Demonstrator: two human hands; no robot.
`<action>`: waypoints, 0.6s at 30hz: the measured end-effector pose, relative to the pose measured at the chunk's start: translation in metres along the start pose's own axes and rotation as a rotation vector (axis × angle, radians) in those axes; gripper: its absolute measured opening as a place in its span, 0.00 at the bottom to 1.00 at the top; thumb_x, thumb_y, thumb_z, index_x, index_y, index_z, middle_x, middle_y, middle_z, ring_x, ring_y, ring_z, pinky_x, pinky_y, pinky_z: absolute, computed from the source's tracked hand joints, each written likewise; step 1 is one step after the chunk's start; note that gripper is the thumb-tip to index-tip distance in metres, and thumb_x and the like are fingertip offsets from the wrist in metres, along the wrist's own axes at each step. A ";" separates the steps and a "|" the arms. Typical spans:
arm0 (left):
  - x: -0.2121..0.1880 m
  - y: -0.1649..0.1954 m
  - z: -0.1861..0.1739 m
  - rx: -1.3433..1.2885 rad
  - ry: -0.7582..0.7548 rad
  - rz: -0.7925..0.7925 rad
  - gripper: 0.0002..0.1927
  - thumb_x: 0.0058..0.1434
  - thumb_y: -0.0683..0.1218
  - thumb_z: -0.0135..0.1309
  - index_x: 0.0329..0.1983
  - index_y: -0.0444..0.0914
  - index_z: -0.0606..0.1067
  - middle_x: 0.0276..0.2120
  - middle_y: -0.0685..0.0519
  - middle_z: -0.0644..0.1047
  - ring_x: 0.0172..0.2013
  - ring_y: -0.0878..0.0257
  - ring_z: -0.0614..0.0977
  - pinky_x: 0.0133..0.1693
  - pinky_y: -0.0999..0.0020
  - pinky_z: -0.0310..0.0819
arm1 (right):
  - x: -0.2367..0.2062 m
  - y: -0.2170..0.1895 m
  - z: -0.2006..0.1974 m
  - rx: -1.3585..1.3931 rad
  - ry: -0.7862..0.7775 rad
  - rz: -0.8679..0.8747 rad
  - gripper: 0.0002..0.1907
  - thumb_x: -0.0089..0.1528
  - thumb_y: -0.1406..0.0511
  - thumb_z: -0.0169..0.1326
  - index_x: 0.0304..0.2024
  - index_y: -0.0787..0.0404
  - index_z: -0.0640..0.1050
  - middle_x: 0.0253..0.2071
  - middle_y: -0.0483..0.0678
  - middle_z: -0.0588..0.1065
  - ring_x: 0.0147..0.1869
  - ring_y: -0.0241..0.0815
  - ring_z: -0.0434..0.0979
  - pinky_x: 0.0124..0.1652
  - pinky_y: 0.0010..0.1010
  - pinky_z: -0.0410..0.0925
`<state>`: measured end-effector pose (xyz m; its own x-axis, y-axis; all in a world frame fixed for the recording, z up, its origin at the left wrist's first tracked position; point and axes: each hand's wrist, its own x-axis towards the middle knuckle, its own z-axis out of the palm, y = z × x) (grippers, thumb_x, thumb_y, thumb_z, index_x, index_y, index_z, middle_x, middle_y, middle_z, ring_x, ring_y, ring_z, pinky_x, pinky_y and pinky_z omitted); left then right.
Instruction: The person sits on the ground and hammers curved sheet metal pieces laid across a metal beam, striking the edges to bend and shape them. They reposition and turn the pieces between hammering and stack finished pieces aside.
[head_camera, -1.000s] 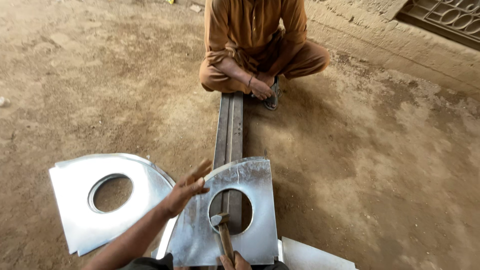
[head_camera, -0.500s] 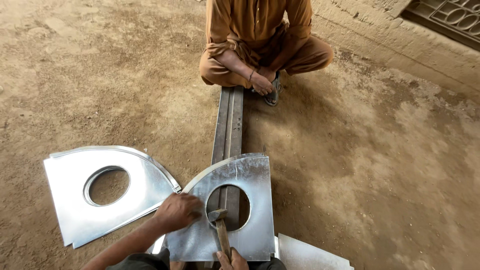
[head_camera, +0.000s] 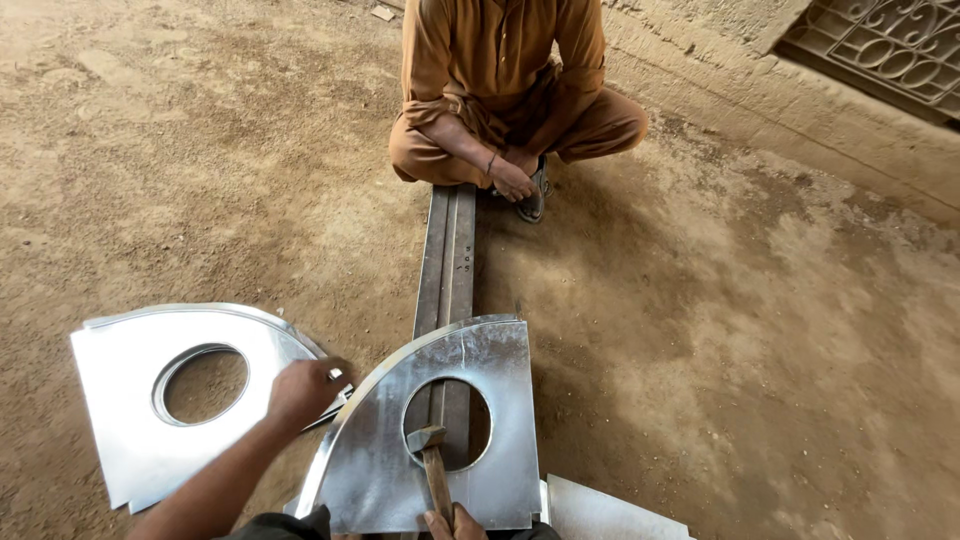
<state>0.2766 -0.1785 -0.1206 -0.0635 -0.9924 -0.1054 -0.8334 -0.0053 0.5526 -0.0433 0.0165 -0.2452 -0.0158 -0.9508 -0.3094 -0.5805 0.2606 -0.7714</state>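
An earthen-floored metal workshop is indicated by cut galvanized sheets (head_camera: 440, 440), a steel rail (head_camera: 449, 260) and a hammer (head_camera: 432, 465).

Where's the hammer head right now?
The hammer head sits low in the middle of the head view, over the round hole in the metal sheet on the steel bar, with the right hand gripping its handle.

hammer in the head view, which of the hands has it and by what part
The right hand holds the hammer by the lower end of its wooden handle. The left hand grips the curved edge of the metal sheet.
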 end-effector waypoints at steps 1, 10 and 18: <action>-0.009 0.002 0.011 0.007 0.026 0.079 0.17 0.62 0.61 0.55 0.47 0.51 0.81 0.28 0.55 0.84 0.27 0.63 0.85 0.34 0.65 0.80 | -0.001 0.001 0.001 0.001 -0.009 0.020 0.24 0.66 0.48 0.58 0.39 0.64 0.81 0.23 0.50 0.76 0.26 0.38 0.80 0.32 0.33 0.73; -0.052 0.014 0.044 0.160 -0.304 0.262 0.13 0.67 0.58 0.54 0.39 0.47 0.80 0.32 0.60 0.82 0.25 0.67 0.78 0.29 0.68 0.75 | -0.012 -0.016 -0.005 0.086 -0.053 0.145 0.23 0.64 0.48 0.56 0.43 0.61 0.80 0.21 0.48 0.76 0.25 0.36 0.81 0.32 0.31 0.74; -0.059 0.011 0.038 0.145 -0.296 0.266 0.13 0.65 0.56 0.55 0.47 0.46 0.79 0.43 0.59 0.82 0.41 0.65 0.82 0.47 0.66 0.78 | -0.012 -0.010 -0.004 0.148 -0.098 0.151 0.26 0.64 0.46 0.56 0.43 0.64 0.78 0.23 0.50 0.77 0.26 0.38 0.84 0.31 0.31 0.75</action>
<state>0.2501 -0.1150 -0.1395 -0.4244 -0.8784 -0.2197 -0.8339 0.2847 0.4728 -0.0408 0.0246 -0.2310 -0.0096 -0.8802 -0.4744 -0.4516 0.4271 -0.7833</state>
